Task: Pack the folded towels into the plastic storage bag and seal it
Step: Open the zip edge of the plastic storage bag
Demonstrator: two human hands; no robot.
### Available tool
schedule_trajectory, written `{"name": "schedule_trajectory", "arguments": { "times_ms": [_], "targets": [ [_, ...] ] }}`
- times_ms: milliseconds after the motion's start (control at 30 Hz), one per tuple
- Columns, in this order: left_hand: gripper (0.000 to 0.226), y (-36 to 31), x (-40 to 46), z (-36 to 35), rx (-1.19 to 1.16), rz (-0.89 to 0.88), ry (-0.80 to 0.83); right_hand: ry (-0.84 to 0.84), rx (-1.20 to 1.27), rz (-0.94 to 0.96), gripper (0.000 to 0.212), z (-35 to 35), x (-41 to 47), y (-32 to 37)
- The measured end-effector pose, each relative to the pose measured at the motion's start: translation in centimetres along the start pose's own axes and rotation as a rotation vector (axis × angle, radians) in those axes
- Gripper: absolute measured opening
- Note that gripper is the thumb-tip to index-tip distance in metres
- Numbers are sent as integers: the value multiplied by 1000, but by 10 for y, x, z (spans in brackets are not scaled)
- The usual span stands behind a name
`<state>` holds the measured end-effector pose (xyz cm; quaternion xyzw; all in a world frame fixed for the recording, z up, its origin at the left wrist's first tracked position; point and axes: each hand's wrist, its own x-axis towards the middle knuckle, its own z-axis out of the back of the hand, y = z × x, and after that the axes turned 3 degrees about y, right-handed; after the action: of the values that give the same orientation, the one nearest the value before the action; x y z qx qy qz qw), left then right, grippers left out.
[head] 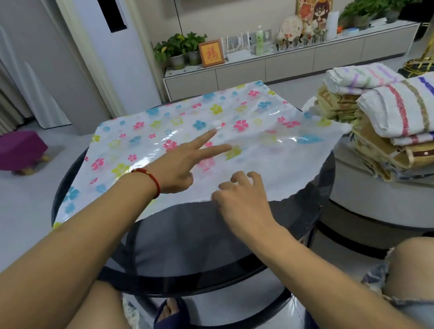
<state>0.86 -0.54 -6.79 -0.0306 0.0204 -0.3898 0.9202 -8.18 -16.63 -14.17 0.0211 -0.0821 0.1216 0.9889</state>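
A flat plastic storage bag (150,129) printed with coloured flowers lies spread over a round dark glass table (192,239). My left hand (183,166), with a red bracelet at the wrist, rests on the bag with two fingers stretched out across it. At the bag's near edge, my right hand (242,199) has its fingers curled onto the plastic; whether it pinches the edge is unclear. Folded towels (408,117) sit in two stacks to the right: white striped ones on top, tan ones beneath.
The towel stacks rest on a lower round white table (397,201) right of the glass table. A purple footstool (15,152) stands on the floor at the left. A TV cabinet (291,63) with plants and ornaments lines the far wall. My knees are under the table's near edge.
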Motion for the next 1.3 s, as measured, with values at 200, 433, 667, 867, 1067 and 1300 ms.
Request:
{"name": "schedule_trajectory", "arguments": {
  "times_ms": [200, 433, 667, 867, 1067, 1300],
  "targets": [
    [79, 6, -64, -33, -162, 107, -90, -213, 176, -32, 14, -18, -3, -13],
    [56, 39, -54, -7, -189, 372, -223, -12, 213, -75, 20, -29, -41, -13],
    [81, 23, -61, -8, -208, 181, -23, -16, 300, 106, 39, -12, 14, 47],
    [90, 42, -70, -1, -216, 313, -63, -27, 325, 36, 26, -36, -22, 42],
    [80, 45, -68, 2, -367, 260, -200, -93, 332, -27, 34, -31, -30, 58],
    [69, 42, -102, -22, -233, 256, -75, -40, 564, 145, 40, -18, 13, 83]
  ]
}}
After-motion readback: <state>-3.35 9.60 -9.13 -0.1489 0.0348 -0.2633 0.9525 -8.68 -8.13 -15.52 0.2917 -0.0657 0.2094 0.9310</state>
